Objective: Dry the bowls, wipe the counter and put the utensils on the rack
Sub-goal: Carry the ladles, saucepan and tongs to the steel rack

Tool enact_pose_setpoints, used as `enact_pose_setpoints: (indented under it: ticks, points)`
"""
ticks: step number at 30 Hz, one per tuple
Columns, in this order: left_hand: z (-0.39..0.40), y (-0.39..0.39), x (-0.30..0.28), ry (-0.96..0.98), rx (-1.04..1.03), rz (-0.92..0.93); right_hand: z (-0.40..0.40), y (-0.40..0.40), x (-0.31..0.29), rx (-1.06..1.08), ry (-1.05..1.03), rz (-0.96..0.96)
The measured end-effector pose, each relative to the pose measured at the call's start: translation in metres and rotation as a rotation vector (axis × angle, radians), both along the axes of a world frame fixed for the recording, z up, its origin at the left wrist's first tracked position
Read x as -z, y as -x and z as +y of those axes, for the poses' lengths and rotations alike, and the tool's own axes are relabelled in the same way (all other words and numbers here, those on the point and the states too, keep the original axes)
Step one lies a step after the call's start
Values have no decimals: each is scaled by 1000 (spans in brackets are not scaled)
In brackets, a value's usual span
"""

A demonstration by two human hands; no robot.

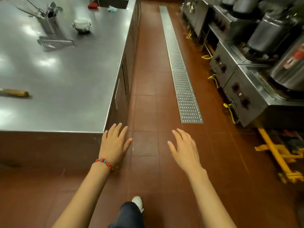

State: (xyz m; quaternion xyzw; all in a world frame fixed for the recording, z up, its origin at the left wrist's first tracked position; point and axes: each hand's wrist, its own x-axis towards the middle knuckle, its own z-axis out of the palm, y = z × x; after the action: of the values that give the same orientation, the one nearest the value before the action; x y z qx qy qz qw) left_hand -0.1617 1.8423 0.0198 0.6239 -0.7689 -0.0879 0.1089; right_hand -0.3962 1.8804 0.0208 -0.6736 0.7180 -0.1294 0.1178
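No legible text in view.
A red and white label (pixel 296 57) on the large steel pot (pixel 289 71) at right is too blurred to read.

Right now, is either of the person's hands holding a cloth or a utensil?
No, both the left hand and the right hand are held out empty with fingers spread above the floor, beside the counter.

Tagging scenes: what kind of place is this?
Most likely a commercial kitchen: a long stainless steel counter, big steel stockpots on floor burners, and a perforated metal floor drain down the tiled aisle.
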Motion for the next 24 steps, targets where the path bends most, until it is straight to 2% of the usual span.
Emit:
enact_pose_setpoints:
  ticks: [9, 17, 24]
  points:
    - [-108, -70, -9, -19, -205, 31, -153, -73, -6, -219, -20, -26]
    - [-136, -128, 0, -35, -540, 45, -257, -148, -4, -553, -24, -46]
    - [-134, -176, 1, -28, -808, 56, -306, -225, 5, -797, -70, -69]
